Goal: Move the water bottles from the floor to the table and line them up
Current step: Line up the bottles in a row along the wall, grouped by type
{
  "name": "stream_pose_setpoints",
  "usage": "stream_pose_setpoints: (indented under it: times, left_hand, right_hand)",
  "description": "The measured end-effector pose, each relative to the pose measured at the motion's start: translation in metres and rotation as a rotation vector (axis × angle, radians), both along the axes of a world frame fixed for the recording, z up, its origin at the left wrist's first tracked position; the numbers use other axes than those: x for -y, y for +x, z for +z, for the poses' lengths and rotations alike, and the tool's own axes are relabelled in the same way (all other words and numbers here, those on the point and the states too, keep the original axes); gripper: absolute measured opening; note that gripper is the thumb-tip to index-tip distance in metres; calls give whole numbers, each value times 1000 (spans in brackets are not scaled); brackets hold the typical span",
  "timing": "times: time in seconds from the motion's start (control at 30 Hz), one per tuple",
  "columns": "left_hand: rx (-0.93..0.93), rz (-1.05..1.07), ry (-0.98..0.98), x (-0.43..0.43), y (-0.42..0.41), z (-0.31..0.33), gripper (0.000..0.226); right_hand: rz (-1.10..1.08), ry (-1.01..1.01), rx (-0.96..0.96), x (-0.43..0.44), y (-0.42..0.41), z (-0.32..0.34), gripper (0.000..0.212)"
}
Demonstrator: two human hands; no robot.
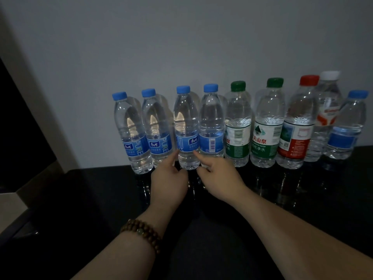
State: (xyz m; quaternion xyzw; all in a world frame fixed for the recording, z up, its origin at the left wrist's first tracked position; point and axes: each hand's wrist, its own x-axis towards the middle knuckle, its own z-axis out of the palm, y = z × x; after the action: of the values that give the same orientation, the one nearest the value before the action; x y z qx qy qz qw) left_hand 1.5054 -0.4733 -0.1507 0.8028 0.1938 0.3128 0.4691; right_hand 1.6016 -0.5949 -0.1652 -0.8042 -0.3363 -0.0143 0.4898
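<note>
Bottles point(262, 126) – nine, upright, one row at back of black desk point(101, 188), against wall point(181, 47). Left hand point(168, 182), right hand point(218, 176) flank third bottle point(186, 126) – forefingers point(174, 156) touch its sides, other fingers curled; real grip cannot tell.

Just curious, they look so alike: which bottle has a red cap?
The red-capped bottle, seventh from the left, with a red label; the others have blue, green or white caps.

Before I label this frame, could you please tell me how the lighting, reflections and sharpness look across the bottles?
Head view: dim, bluish light throughout; the glossy black table mirrors the bottles; bright glints sit inside the three leftmost bottles; the white-capped bottle and the far-right bottle look soft; wide-angle distortion leans the row's ends outward.
</note>
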Motion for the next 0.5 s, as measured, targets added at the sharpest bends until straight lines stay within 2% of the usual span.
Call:
stream_pose_setpoints:
  times: [0.13,0.27,0.5]
  left_hand:
    - [17,41,20,0,1,1,58]
    - [-6,10,28,1,1,0,64]
    - [-25,-40,61,1,0,-1,78]
  right_hand:
    - [2,-10,-14,0,0,0,69]
    - [3,-60,-26,0,1,0,69]
    - [9,-20,16,-1,-2,-1,65]
